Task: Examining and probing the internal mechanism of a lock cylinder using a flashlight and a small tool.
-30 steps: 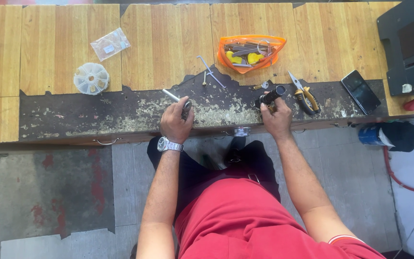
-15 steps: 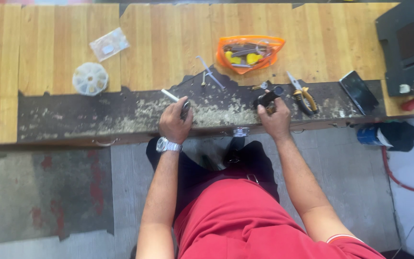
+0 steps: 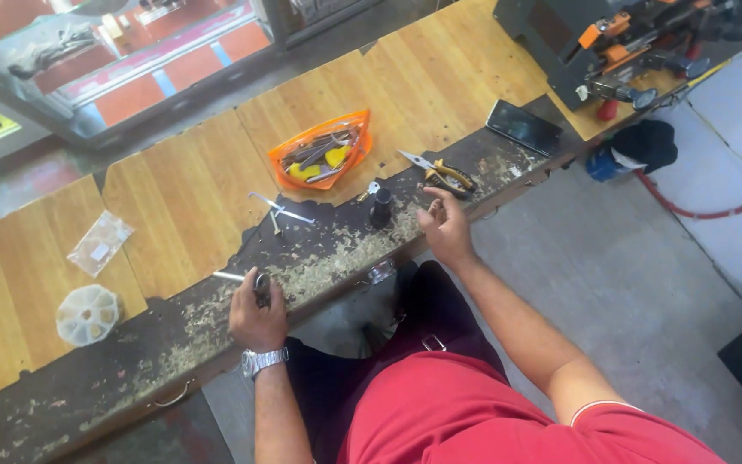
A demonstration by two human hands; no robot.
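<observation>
You sit at a long wooden workbench [image 3: 182, 198]. Its front strip is dark and worn, with pale shavings all over it, so that looks like the place where the cutting and filing gets done.

At the far right end stands a big dark machine with orange parts [image 3: 620, 43], well away from your hands. Near it lies a black phone [image 3: 523, 127], flat on the wood.

An orange pouch [image 3: 321, 151] full of small tools lies open in the middle, close enough to reach. A round white parts box [image 3: 88, 314] and a clear little bag [image 3: 100, 243] sit off to the left, out of the way.

Your left hand [image 3: 257, 314] rests on the bench edge. Its fingers are curled tight around a small dark tool [image 3: 261, 286], and a thin metal rod [image 3: 229, 276] pokes out beside it.

Your right hand [image 3: 445, 228] is loose and holds nothing. It hangs just by the yellow-handled pliers [image 3: 441, 171] and a small black cylinder [image 3: 380, 207] that stands upright. A bent metal key tool [image 3: 281, 209] lies near that.
</observation>
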